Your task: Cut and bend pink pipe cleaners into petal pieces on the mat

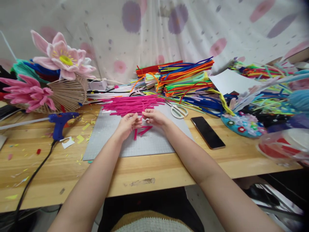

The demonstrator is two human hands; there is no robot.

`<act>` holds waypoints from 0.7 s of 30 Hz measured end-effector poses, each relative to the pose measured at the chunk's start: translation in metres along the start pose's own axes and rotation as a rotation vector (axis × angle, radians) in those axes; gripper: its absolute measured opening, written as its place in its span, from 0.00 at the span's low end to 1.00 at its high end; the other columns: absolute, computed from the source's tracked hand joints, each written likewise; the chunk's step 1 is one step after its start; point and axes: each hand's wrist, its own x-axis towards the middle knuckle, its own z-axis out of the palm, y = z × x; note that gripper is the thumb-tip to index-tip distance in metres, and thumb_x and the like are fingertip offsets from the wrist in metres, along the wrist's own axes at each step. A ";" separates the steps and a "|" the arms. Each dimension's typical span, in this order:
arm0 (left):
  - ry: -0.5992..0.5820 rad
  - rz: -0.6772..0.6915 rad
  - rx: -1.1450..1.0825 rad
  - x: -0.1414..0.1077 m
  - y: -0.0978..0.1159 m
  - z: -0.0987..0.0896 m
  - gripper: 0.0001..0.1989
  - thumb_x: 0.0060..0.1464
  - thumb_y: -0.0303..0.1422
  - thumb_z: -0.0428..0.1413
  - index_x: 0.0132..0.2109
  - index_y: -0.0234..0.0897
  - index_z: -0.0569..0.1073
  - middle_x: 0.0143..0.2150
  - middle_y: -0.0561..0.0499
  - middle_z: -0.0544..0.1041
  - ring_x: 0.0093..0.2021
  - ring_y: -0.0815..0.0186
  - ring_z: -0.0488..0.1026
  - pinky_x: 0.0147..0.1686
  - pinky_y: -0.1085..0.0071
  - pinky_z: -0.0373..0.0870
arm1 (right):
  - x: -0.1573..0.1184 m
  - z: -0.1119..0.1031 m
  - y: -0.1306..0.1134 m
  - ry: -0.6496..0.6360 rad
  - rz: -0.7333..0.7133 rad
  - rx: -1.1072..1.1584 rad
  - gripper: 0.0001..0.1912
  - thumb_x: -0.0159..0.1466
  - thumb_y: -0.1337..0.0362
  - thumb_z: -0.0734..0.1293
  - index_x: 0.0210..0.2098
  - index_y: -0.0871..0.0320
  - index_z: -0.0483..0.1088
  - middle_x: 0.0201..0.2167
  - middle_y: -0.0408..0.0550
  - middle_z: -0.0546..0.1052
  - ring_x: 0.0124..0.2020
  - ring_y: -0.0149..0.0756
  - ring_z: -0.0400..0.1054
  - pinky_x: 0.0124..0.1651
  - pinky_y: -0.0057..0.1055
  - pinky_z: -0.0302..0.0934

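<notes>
My left hand [130, 124] and my right hand [153, 117] meet over a grey cutting mat [154, 145]. Between their pinched fingertips is a pink pipe cleaner [143, 106], one end of it curving up above the fingers. Just below the hands, a few short folded pink pieces [145, 130] lie on the mat. Beyond the fingers spreads a loose pile of long magenta pipe cleaners [130, 104]. White-handled scissors [178, 111] rest to the right of that pile, apart from my right hand.
A blue glue gun [60, 124] stands at left, its cord trailing off the table [149, 174]. Pink fuzzy flowers [64, 58] are behind it. Bundled coloured pipe cleaners [185, 77] fill the back. A black phone [207, 132] and a flower-covered blue piece [242, 125] lie right.
</notes>
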 end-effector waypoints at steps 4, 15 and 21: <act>-0.058 -0.153 0.058 0.000 0.013 -0.018 0.17 0.49 0.44 0.54 0.35 0.31 0.72 0.31 0.42 0.77 0.27 0.68 0.74 0.24 0.75 0.72 | -0.008 -0.013 -0.012 -0.144 0.099 -0.172 0.13 0.44 0.63 0.72 0.22 0.62 0.63 0.16 0.37 0.64 0.19 0.21 0.56 0.21 0.21 0.48; -0.054 -0.032 0.334 -0.003 0.008 -0.016 0.09 0.39 0.31 0.62 0.29 0.30 0.74 0.26 0.46 0.77 0.24 0.68 0.74 0.22 0.77 0.71 | -0.008 -0.030 -0.014 -0.052 0.060 -0.214 0.15 0.43 0.63 0.72 0.25 0.60 0.63 0.18 0.37 0.65 0.19 0.21 0.56 0.21 0.21 0.48; 0.034 0.011 0.218 -0.002 -0.011 0.002 0.08 0.44 0.30 0.59 0.31 0.32 0.67 0.22 0.51 0.75 0.23 0.67 0.74 0.22 0.74 0.71 | -0.005 -0.014 -0.005 -0.109 -0.009 -0.307 0.16 0.44 0.58 0.72 0.24 0.60 0.62 0.18 0.35 0.64 0.18 0.21 0.55 0.20 0.22 0.48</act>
